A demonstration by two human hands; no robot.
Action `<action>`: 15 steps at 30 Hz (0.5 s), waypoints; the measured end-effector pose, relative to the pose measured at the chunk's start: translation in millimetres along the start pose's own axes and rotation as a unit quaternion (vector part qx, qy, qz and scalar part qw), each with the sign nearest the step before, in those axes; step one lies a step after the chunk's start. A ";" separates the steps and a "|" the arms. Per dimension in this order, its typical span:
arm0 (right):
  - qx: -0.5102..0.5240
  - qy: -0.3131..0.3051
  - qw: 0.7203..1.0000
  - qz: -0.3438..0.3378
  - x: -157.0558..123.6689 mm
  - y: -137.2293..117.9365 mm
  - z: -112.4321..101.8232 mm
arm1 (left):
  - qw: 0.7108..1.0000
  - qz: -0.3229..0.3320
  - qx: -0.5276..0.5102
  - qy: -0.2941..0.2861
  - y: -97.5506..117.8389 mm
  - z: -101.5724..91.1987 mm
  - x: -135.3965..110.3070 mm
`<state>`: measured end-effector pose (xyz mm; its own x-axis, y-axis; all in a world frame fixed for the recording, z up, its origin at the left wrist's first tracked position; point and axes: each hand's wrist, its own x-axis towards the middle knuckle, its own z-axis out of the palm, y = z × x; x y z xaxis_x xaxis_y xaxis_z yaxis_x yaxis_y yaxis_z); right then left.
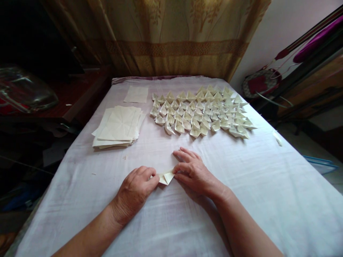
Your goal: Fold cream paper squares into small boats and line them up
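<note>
A small folded cream paper piece (166,177) lies on the white cloth of the table (257,185) near the front. My left hand (135,192) pinches its left end with curled fingers. My right hand (191,172) pinches its right end, fingers bent over it. Further back, several finished folded paper boats (200,110) stand in rows on the cloth. A stack of creased cream paper sheets (119,126) lies at the left of the table, and one single sheet (136,94) lies behind the stack.
A patterned curtain (166,39) hangs behind the table. A dark wooden cabinet (80,96) with a clear plastic thing on it stands at the left. Dark furniture and a purple item are at the right. A paper scrap (277,137) lies near the right edge.
</note>
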<state>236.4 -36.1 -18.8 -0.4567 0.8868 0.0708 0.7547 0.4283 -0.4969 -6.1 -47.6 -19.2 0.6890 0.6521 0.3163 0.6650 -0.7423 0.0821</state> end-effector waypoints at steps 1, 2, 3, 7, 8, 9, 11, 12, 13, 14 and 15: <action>0.001 0.001 1.000 -0.001 -0.1 -0.2 0.0 | 1.000 0.004 0.005 -0.004 0.7 0.8 -0.5; 0.001 0.004 1.000 -0.002 -0.2 -0.3 0.0 | 1.000 0.008 0.007 -0.005 1.3 1.7 -0.9; 0.000 0.005 1.000 -0.003 -0.3 -0.4 0.1 | 1.000 0.013 0.008 -0.002 1.8 2.6 -1.0; -0.004 0.005 1.000 -0.006 0.0 -0.7 0.3 | 1.000 0.020 -0.008 -0.002 3.2 5.5 -0.1; -0.004 0.004 1.000 -0.007 0.2 -0.6 0.4 | 1.000 0.018 -0.014 -0.003 3.4 6.4 -0.1; -0.003 0.004 1.000 -0.008 0.4 -0.5 0.5 | 1.000 0.015 -0.020 -0.004 3.4 7.4 -0.3; 0.000 0.004 1.000 -0.012 0.5 0.1 0.8 | 0.999 0.001 -0.036 0.007 3.3 9.4 -1.1; 0.000 0.005 1.000 -0.014 0.5 0.5 1.0 | 0.999 -0.007 -0.045 0.015 3.1 10.2 -1.5; -0.001 0.006 1.000 -0.017 0.4 0.8 1.3 | 0.998 -0.014 -0.052 0.020 2.9 10.5 -1.7; -0.002 0.008 1.000 -0.020 0.3 1.2 1.6 | 0.998 -0.017 -0.057 0.018 2.7 10.3 -1.5; -0.004 0.011 1.000 -0.023 0.2 1.6 2.0 | 0.998 -0.017 -0.059 0.008 2.4 9.6 -0.8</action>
<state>236.6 -35.6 -21.3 -0.4803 0.8699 0.1124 0.7367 0.4696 -0.4865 -2.3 -48.5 -28.3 0.6611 0.6752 0.3272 0.6485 -0.7335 0.2033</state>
